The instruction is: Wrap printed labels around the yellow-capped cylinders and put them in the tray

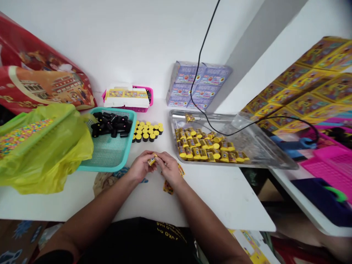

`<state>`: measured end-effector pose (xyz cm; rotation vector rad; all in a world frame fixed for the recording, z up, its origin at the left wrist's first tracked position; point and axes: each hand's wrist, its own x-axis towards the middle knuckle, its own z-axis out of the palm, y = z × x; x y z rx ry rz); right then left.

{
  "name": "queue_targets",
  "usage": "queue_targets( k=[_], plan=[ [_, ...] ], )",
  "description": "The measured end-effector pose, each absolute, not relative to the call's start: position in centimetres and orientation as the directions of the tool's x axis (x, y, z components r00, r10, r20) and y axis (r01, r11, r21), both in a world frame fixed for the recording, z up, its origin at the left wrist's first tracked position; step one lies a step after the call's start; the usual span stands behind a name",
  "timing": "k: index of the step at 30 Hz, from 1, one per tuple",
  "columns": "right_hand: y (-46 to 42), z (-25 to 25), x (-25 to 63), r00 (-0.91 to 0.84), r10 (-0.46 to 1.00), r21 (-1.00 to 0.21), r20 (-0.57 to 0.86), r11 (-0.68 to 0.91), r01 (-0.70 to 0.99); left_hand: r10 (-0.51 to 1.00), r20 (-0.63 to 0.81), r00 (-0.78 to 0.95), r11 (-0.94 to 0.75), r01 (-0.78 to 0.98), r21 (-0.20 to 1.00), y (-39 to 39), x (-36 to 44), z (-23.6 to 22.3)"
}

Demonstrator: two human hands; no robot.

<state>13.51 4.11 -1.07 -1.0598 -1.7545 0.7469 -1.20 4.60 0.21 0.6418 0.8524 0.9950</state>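
Note:
Both of my hands meet over the white table, near its middle. A small yellow canister (152,160) with a printed label is between them. My left hand (139,165) has its fingers closed around the canister's left side. My right hand (169,168) pinches at its upper right end, thumb and fingers together. Printed yellow labels (168,187) lie on the table, partly hidden under my right hand and wrist. Beyond my hands stand several black canisters with yellow caps (145,131) in rows. To their right, yellow labelled canisters (203,152) lie in a metal tray (275,161).
A teal basket (107,169) with black canisters (112,123) stands left, beside a yellow plastic bag (68,146) and colourful beads (24,135). Purple boxes (189,86) are stacked at the wall. A black cable (202,46) hangs across the tray. A cloth (104,183) lies near my left forearm.

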Motion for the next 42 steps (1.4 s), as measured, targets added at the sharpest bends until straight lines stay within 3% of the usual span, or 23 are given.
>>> queue_targets(
  k=[4, 10, 14, 17, 26, 32, 36, 40, 42],
  plan=[
    [4.2, -1.8, 13.0, -0.158, 0.915, -0.873, 0.37, 0.401, 0.279, 0.904, -0.34, 0.261, 0.425, -0.452, 0.784, 4.5, -1.0, 0.3],
    [4.1, -2.6, 11.7, -0.086, 0.986, -0.988, 0.146, 0.141, -0.06, 0.897, -0.33, 0.293, 0.434, -0.448, 0.782, 4.2, -0.7, 0.0],
    [3.9, -1.5, 11.9, -0.109, 0.992, -0.993, 0.067, 0.056, -0.103, 0.885, -0.367, 0.288, 0.461, -0.423, 0.78, 4.2, -0.4, 0.0],
    [3.8, -0.4, 12.6, -0.165, 0.985, -0.998, 0.041, 0.034, -0.048, 0.881, -0.362, 0.304, 0.465, -0.426, 0.776, 4.2, -0.5, 0.3],
    [4.3, 0.6, 13.9, -0.276, 0.951, -0.981, 0.138, 0.17, 0.096, 0.85, -0.41, 0.332, 0.525, -0.462, 0.715, 4.4, -0.9, 0.6],
    [4.1, 0.6, 14.5, -0.334, 0.936, -0.97, 0.114, 0.178, 0.166, 0.8, -0.421, 0.428, 0.567, -0.309, 0.764, 4.4, -1.0, 0.2],
    [4.6, 0.4, 14.7, -0.178, 0.979, -0.934, 0.097, 0.151, 0.323, 0.768, -0.412, 0.491, 0.58, -0.26, 0.772, 5.0, -1.4, 0.1],
    [6.1, 1.1, 18.1, 0.132, 0.969, -0.885, 0.207, 0.128, 0.448, 0.785, -0.443, 0.434, 0.586, -0.286, 0.758, 5.5, -1.7, -0.2],
    [6.9, 1.8, 21.6, 0.314, 0.912, -0.801, 0.263, 0.025, 0.599, 0.775, -0.466, 0.427, 0.603, -0.278, 0.748, 5.4, -1.6, -0.6]
  ],
)
